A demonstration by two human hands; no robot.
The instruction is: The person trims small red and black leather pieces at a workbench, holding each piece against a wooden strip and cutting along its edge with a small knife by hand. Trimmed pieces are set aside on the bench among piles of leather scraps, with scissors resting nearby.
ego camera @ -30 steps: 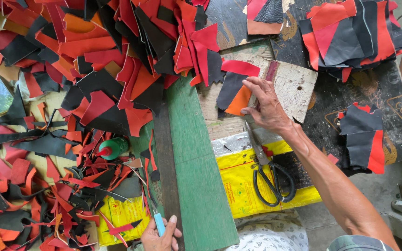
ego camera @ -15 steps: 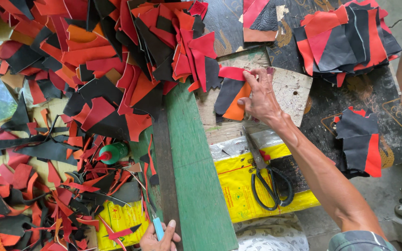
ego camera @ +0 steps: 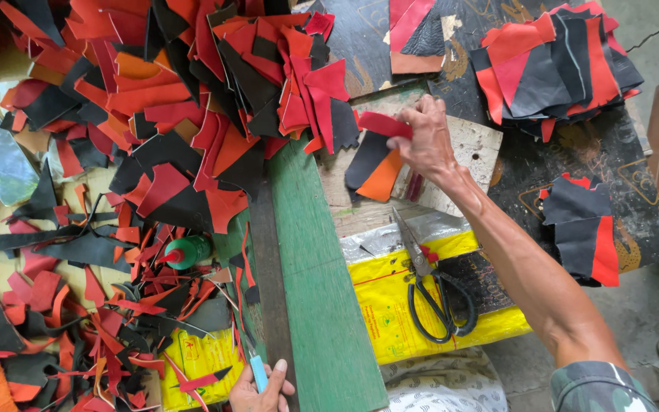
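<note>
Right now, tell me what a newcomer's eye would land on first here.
The huge heap of red, orange and black cut pieces spilling across the upper left grabs attention first. Next comes the green board running down the middle, with black-handled scissors lying on a yellow sheet beside it. The right hand grips a red piece above the scissors, while the left hand holds a blue-handled tool at the bottom edge.

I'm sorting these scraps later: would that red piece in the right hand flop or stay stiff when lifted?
The red piece looks thin, pinched flat by the right hand, so it is probably light and bendy. Scraps in the pile curl, suggesting it would flex.
</note>
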